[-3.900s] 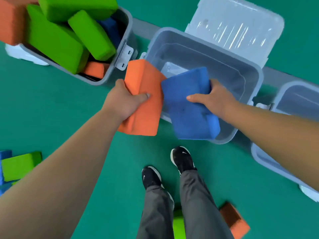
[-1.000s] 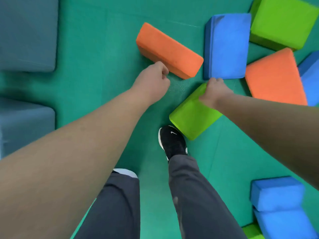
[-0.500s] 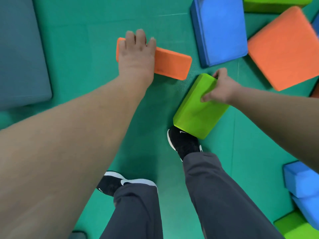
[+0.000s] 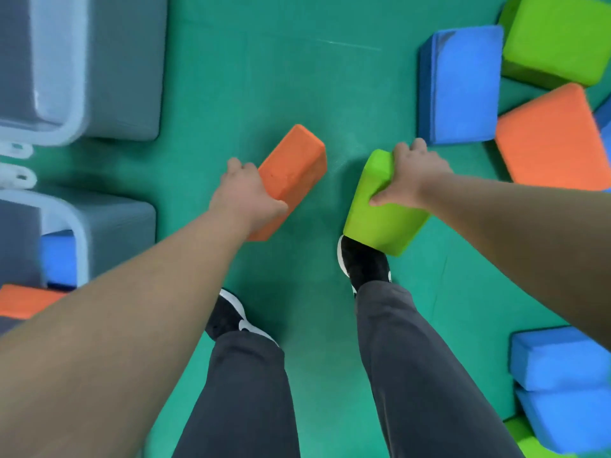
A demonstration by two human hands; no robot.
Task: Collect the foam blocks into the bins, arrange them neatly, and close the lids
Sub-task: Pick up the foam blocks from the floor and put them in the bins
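Step in hand: pick-up of two loose blocks from the green floor mat (image 4: 264,61), both judged to be at the lifting stage. Left hand (image 4: 246,193): its grip is clasping the near end of an orange rectangular foam block (image 4: 294,166), thumb on the right face and fingers curled over the left, and the block is tilting with its far end pointing away. Right hand (image 4: 415,173): its grip is pinching the upper end of a lime-green rectangular foam block (image 4: 380,216), thumb across the broad face and fingers hooked over the far edge. This block's low corner is overlapping the black shoe (image 4: 363,266) in this view; whether it is touching cannot be told. Containers, at the left: a farther grey plastic bin (image 4: 125,61), its inside too blurred to read, and a nearer grey plastic bin (image 4: 115,233), which is holding a small blue foam block (image 4: 59,256). Lids are not showing. Stock lying on the floor to the right: a large blue foam block (image 4: 459,84), a big green foam block (image 4: 555,38), a broad orange foam block (image 4: 552,137), and a pair of blue foam blocks (image 4: 558,358) piled at lower right. Next move, as judged: both arms are needing to swing left and carry the pair over a bin rim. The blocks are then needing to be laid flat beside the one inside, so that a lid can shut. Much is waiting to be gathered.
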